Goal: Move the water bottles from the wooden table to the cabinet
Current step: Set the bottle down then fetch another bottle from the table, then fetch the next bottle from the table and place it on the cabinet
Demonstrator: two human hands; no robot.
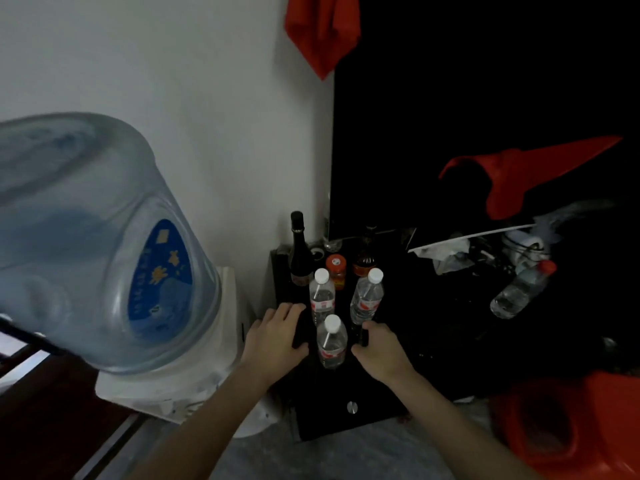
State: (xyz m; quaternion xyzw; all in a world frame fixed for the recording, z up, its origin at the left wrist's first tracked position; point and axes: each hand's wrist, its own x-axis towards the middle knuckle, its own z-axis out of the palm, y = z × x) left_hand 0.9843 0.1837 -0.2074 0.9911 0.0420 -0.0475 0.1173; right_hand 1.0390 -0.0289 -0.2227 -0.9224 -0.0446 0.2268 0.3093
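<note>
- Three bottles (331, 342) are standing upright in a triangle on the black cabinet (349, 407).
- The left hand (277, 336) is lying open at nine o'clock of the nearest one.
- The right hand (379, 349) is curling loosely at three o'clock, holding nothing.
- A water dispenser (104, 254) is sitting off at nine o'clock.

Clear plastic water bottles (331, 342) on a glossy black, possibly lacquered cabinet (349, 403).

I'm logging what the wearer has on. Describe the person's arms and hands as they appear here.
Both forearms are bare as far as the picture shows: no sleeve or cuff is in view. The left hand and right hand wear no gloves, and no watch, bracelet or ring shows, though the dim, blurry picture could hide something small.
</note>
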